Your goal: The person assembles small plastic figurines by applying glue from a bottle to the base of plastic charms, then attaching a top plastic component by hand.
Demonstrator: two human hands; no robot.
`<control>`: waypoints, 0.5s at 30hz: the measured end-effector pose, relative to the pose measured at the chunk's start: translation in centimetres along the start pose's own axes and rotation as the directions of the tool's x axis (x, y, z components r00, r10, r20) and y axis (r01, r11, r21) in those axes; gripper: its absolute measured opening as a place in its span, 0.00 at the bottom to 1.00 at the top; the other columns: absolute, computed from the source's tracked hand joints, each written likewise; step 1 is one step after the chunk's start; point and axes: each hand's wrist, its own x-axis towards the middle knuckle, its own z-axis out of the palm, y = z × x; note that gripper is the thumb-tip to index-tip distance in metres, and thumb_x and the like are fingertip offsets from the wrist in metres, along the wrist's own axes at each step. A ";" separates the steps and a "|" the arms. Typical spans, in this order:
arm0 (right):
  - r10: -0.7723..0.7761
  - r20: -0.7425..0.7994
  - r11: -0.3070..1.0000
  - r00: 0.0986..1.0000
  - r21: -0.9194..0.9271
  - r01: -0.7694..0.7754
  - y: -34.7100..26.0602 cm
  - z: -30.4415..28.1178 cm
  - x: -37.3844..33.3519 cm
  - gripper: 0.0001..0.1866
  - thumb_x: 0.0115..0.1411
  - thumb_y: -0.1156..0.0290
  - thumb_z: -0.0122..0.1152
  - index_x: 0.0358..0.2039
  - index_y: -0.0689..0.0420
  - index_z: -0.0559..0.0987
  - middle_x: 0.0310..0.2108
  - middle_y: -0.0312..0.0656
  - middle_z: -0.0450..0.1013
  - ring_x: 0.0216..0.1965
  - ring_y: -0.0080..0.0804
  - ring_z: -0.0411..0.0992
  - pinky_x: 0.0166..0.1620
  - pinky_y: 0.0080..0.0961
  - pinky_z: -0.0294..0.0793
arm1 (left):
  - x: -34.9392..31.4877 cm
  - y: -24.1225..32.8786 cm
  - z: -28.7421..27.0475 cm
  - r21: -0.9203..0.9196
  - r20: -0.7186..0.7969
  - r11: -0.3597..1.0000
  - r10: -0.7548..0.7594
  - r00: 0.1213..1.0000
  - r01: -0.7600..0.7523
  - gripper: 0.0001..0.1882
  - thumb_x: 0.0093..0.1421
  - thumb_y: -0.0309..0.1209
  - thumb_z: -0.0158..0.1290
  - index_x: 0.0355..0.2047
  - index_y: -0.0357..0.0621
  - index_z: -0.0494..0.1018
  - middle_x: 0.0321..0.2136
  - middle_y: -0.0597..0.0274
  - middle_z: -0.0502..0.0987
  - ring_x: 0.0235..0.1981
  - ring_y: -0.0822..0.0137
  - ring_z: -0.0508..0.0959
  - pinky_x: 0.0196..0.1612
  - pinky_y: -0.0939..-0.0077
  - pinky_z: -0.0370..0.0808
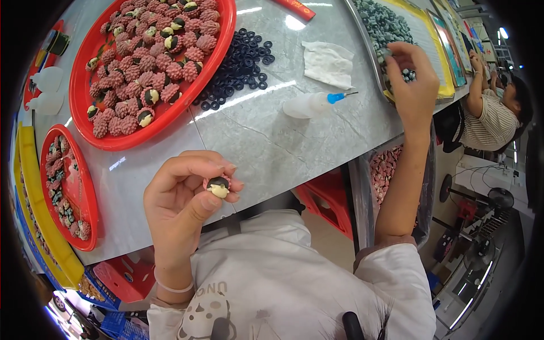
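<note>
Pinching small pink, black and cream piece (219, 188) between thumb and fingers of left hand (175, 198), over near edge of grey surface (255, 141); roundish, no clear long axis. Holding right hand (413, 79) at grey-green pieces (383, 25) in metal tray (362, 31), fingers bunched, can't tell if gripping one. From held piece to tray: forward and right, well apart; nearer hand: right.

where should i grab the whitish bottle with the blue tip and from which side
Best gripped around the rounded body of the whitish bottle, probably from the near side: it seems to lie flat, with its blue tip and thin needle pointing right, clear of that grip.
</note>
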 end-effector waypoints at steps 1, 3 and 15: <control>0.003 -0.042 0.996 0.999 0.089 0.001 -0.2 -0.2 -0.1 0.09 0.47 0.80 0.54 0.32 0.62 0.74 0.30 0.38 0.70 0.28 0.19 0.66 0.33 0.15 0.65 | 0.0 0.0 0.0 0.002 -0.006 1.000 -0.009 1.000 0.009 0.14 0.50 0.28 0.52 0.34 0.33 0.65 0.33 0.50 0.67 0.31 0.64 0.73 0.32 0.76 0.73; 0.096 -0.031 0.936 0.995 0.342 -0.080 -0.6 -1.0 -0.7 0.10 0.47 0.80 0.54 0.33 0.64 0.73 0.32 0.38 0.69 0.29 0.20 0.66 0.35 0.15 0.64 | 0.0 -0.1 -0.1 -0.017 -0.002 1.000 -0.009 1.000 0.009 0.14 0.50 0.28 0.52 0.34 0.33 0.65 0.33 0.50 0.68 0.31 0.64 0.73 0.33 0.76 0.73; -0.026 0.308 0.286 0.951 0.914 -0.289 -9.7 -1.2 -6.3 0.13 0.51 0.66 0.55 0.32 0.62 0.70 0.35 0.47 0.61 0.33 0.26 0.61 0.36 0.13 0.62 | 0.0 -0.3 -0.2 -0.119 0.025 0.993 0.028 0.999 -0.025 0.13 0.49 0.24 0.51 0.35 0.30 0.65 0.34 0.49 0.69 0.32 0.64 0.74 0.34 0.76 0.73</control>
